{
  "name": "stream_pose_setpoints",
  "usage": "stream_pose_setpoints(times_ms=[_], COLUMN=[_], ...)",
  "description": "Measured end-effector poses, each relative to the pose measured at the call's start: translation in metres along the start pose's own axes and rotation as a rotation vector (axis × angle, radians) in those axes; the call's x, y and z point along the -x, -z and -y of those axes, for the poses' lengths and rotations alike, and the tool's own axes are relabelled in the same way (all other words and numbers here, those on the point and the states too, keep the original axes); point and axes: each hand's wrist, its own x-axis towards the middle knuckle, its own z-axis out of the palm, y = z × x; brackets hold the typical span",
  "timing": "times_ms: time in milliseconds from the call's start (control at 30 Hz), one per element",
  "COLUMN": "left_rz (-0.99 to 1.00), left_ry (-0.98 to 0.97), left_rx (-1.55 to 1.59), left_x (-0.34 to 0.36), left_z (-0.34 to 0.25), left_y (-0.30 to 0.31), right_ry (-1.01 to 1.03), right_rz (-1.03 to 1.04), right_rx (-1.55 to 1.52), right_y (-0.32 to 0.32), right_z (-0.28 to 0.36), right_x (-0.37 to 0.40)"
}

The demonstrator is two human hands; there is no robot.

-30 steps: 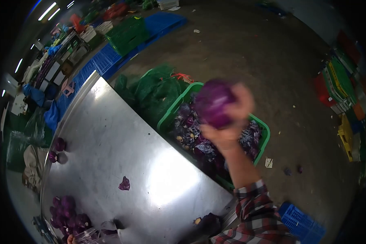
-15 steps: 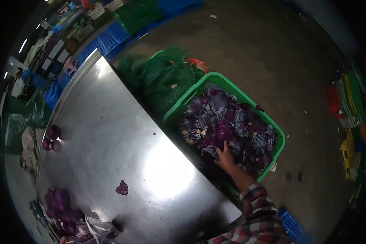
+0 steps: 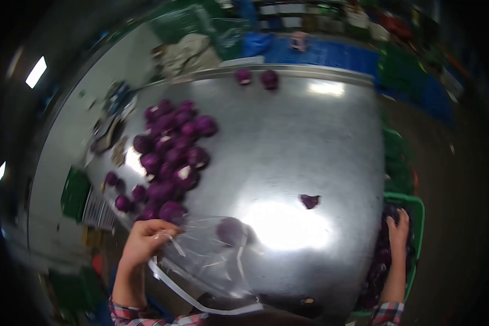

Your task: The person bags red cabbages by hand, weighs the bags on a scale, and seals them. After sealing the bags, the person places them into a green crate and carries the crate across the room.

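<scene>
My left hand (image 3: 151,239) is closed, pinching the edge of a clear plastic bag (image 3: 209,263) at the near side of the metal table. One purple cabbage (image 3: 231,231) shows dimly through the bag's film. Just beyond this hand lies a heap of purple cabbages (image 3: 171,146). Over on the right, my right hand (image 3: 399,228) is down in a green bin (image 3: 420,217), fingers apart against the loose purple cabbage leaves (image 3: 377,271). A torn leaf piece (image 3: 310,201) lies alone on the tabletop.
The shiny metal table (image 3: 288,141) fills the middle, with two more cabbages (image 3: 269,80) by its far edge. Dark green netting (image 3: 397,157) sits beyond the bin. Tools and cloths (image 3: 111,127) crowd the left corner; a green crate (image 3: 75,193) stands past the left edge.
My view has swung left, bringing the cabbage heap and my left hand with the bag into full sight. My right hand is still in the bin, which now appears at the right edge.
</scene>
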Motion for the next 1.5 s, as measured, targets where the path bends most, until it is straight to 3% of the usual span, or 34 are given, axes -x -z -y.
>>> stream_pose_setpoints(times_ms=[167,300,367,467,567,733,767,833,933,1000,1067,1133,1233,1333,1400,1433,1500], left_rz=[0.153,0.024,-0.077,-0.251,-0.407,-0.525,-0.547,-0.588,-0.576,-0.583,-0.598,-0.602,-0.564,-0.497,-0.435,-0.399,-0.33], left_ry=[-0.023,-0.025,-0.037,-0.06,-0.039,0.1,0.107,0.152,0.094,0.078,0.108,0.122,0.193,0.213,0.284,0.287,0.282], left_rx=[0.314,0.45,0.473,0.455,0.512,0.452,0.424,0.366,0.382,0.415,0.475,0.54,0.576,0.598,0.513,0.501,0.473], left_x=[0.063,0.112,0.134,0.164,0.181,0.178,0.173,0.164,0.149,0.144,0.141,0.129,0.105,0.073,0.056,0.048,0.035], left_z=[0.046,0.065,0.085,0.112,0.148,0.215,0.229,0.246,0.289,0.314,0.332,0.361,0.387,0.425,0.429,0.429,0.432], left_y=[0.063,0.11,0.135,0.179,0.225,0.31,0.328,0.359,0.399,0.425,0.449,0.47,0.491,0.51,0.524,0.531,0.547], right_ry=[0.239,0.364,0.265,0.281,0.356,0.324,0.29,0.314,0.28,0.089,-0.066,-0.134,-0.044,-0.182,-0.404,-0.479,-0.551], right_rz=[0.183,0.48,0.744,1.021,1.039,0.726,0.768,0.598,0.52,0.61,0.539,0.782,0.944,1.437,1.615,1.903,2.123], right_rx=[-0.182,-0.303,-0.309,-0.45,-0.532,-0.371,-0.465,-0.421,-0.458,-0.634,-0.838,-1.156,-1.3,-1.45,-1.381,-1.379,-1.239], right_y=[-0.026,-0.097,-0.125,-0.179,-0.217,-0.299,-0.323,-0.355,-0.365,-0.345,-0.361,-0.332,-0.303,-0.317,-0.341,-0.363,-0.405], right_z=[0.127,0.215,0.273,0.336,0.405,0.505,0.515,0.519,0.517,0.528,0.498,0.517,0.596,0.686,0.734,0.765,0.81], right_x=[0.032,0.101,0.143,0.209,0.262,0.293,0.294,0.303,0.307,0.312,0.294,0.3,0.336,0.386,0.434,0.458,0.506])
